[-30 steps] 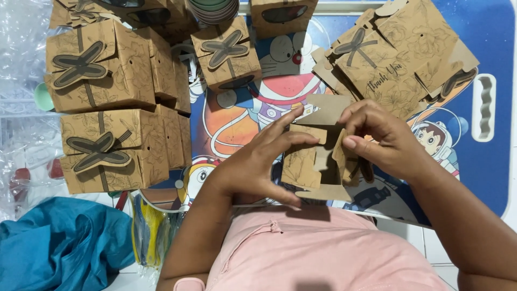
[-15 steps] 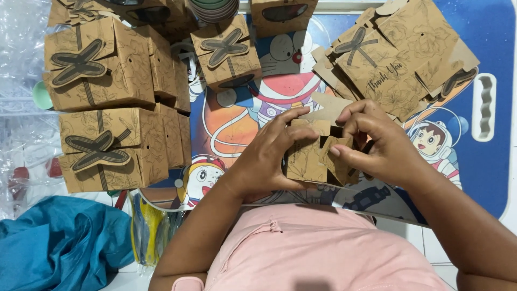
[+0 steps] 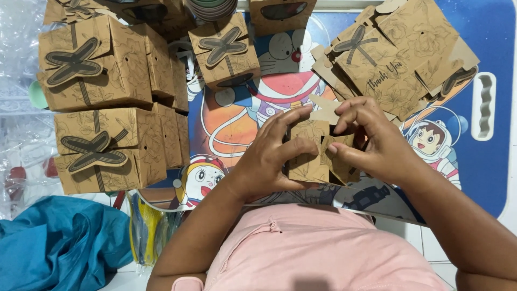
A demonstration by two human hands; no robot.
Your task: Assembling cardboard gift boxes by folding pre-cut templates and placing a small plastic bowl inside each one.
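Head view, single entry. Item in work: one kraft-paper favour box (image 3: 309, 151), brown with a faint printed floral line pattern, partly folded, held upright just above the near edge of the cartoon-printed table mat (image 3: 242, 116), directly in front of the person's pink shirt (image 3: 323, 253). Left hand (image 3: 272, 156): clamped on the box's left panel, thumb across the front face, fingers arched over the top edge. Right hand (image 3: 371, 143): pinched on the right-hand flap, thumb and forefinger closed on the card at the seam. Handling note, as a judgement: the fold goes best with the left hand keeping the walls square while the right presses the flap along its crease, since thin card of this kind buckles if pushed off the score line. Surroundings: stack of finished boxes (image 3: 107, 102) with dark cross-shaped bow closures at left, one more finished box (image 3: 226, 51) beyond the hands; pile of flat unfolded blanks (image 3: 398, 64) at upper right, just beyond the right hand; teal cloth (image 3: 59, 242) at lower left. Not determinable: the box's underside and right wall, covered by the fingers; whether any tab is locked; the clear plastic bags at far left, contents indistinct; top-edge items cut off by the frame.
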